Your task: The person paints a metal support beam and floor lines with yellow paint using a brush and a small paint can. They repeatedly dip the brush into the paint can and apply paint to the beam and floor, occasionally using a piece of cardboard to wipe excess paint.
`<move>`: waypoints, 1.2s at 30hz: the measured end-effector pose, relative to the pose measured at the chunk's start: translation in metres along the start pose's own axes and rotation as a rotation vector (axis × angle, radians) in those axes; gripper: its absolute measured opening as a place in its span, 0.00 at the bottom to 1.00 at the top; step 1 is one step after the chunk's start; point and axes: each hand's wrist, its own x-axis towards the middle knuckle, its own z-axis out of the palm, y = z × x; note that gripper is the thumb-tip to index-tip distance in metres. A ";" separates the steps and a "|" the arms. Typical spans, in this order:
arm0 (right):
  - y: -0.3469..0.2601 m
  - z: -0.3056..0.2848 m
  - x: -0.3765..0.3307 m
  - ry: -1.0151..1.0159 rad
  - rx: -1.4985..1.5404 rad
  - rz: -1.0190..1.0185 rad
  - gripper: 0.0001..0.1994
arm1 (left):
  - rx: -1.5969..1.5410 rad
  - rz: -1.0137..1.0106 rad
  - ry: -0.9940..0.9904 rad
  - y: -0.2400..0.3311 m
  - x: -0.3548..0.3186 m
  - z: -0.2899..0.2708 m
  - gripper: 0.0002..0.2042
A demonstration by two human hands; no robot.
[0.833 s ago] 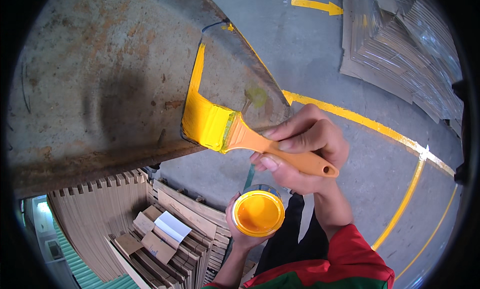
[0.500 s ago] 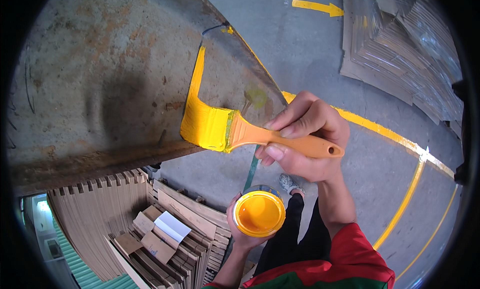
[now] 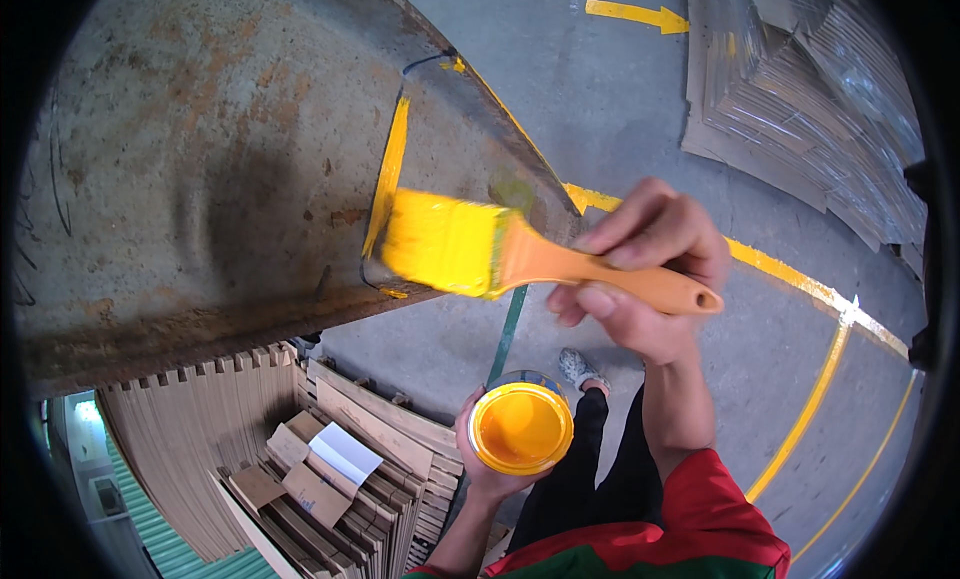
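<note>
Red short sleeve with green trim, black trousers, patterned shoe [image 3: 577, 367]

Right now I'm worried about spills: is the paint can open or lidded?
Open: the paint can in the left hand shows bare yellow paint, no lid.

Yellow-loaded brush [image 3: 470, 247], paint can [image 3: 521, 428] upright.

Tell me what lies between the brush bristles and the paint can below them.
In the head view, only bare concrete floor and a thin green bar lie between the brush and the paint can.
</note>
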 end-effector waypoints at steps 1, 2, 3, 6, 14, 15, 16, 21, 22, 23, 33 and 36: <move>-0.002 -0.002 0.000 0.001 0.003 -0.074 0.12 | 0.006 -0.003 -0.015 -0.001 0.000 0.000 0.67; -0.003 -0.002 -0.002 0.032 -0.051 -0.102 0.12 | -0.012 -0.016 -0.024 -0.001 -0.001 -0.001 0.66; -0.003 -0.001 -0.003 0.070 -0.089 -0.146 0.12 | -0.049 -0.024 -0.028 -0.002 -0.001 -0.002 0.66; 0.002 0.008 -0.007 0.143 -0.309 -0.240 0.12 | 0.023 -0.039 -0.031 -0.005 -0.003 -0.003 0.67; 0.020 0.036 -0.012 0.046 -0.560 -0.391 0.14 | -0.038 -0.046 -0.049 -0.008 -0.004 -0.001 0.65; 0.020 0.039 -0.013 0.094 -0.568 -0.388 0.14 | -0.043 -0.046 -0.058 -0.007 -0.003 -0.002 0.65; 0.019 0.040 -0.014 0.116 -0.578 -0.374 0.14 | -0.011 -0.044 -0.066 -0.007 -0.003 -0.002 0.65; 0.011 0.043 -0.017 0.051 -0.585 -0.338 0.13 | 0.001 -0.087 -0.101 -0.006 -0.002 -0.003 0.65; 0.009 0.042 -0.017 0.027 -0.578 -0.323 0.13 | 0.000 -0.073 -0.088 -0.006 -0.003 -0.003 0.65; 0.007 0.040 -0.016 0.011 -0.565 -0.318 0.13 | -0.012 -0.073 -0.082 -0.007 -0.003 -0.003 0.65; 0.001 0.015 -0.004 -0.210 -0.478 -0.241 0.14 | -0.017 -0.054 -0.064 -0.016 -0.006 -0.001 0.64; -0.004 0.010 -0.006 -0.168 -0.475 -0.207 0.14 | -0.039 -0.039 -0.032 -0.017 -0.008 0.001 0.64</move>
